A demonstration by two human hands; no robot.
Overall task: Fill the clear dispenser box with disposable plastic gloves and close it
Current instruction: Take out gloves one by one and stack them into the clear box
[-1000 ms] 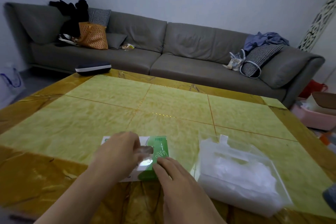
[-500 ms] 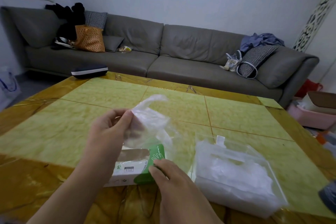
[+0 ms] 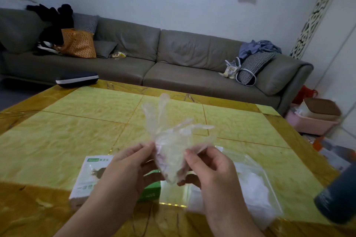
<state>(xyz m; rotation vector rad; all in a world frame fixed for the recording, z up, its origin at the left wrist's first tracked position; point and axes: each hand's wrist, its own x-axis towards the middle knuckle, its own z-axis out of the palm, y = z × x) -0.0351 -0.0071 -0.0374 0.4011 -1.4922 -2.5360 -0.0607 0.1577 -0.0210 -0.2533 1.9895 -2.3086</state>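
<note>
Both my hands hold a thin clear plastic glove (image 3: 169, 140) up over the table, its fingers pointing away from me. My left hand (image 3: 129, 169) pinches its left edge and my right hand (image 3: 210, 167) pinches its right edge. Below my left hand lies the white and green cardboard glove box (image 3: 90, 177). The clear dispenser box (image 3: 256, 184) sits to the right, open, with a heap of white-looking gloves inside; my right wrist hides its left part.
The yellow-green tiled table (image 3: 77, 136) has a brown border. A dark cylinder (image 3: 337, 196) stands at the right edge. A black case (image 3: 77, 80) lies on the far left corner. A grey sofa (image 3: 173, 57) runs behind.
My left hand pulled a glove out of the cardboard box and raised it. My right hand left the box and took the glove's other edge.
</note>
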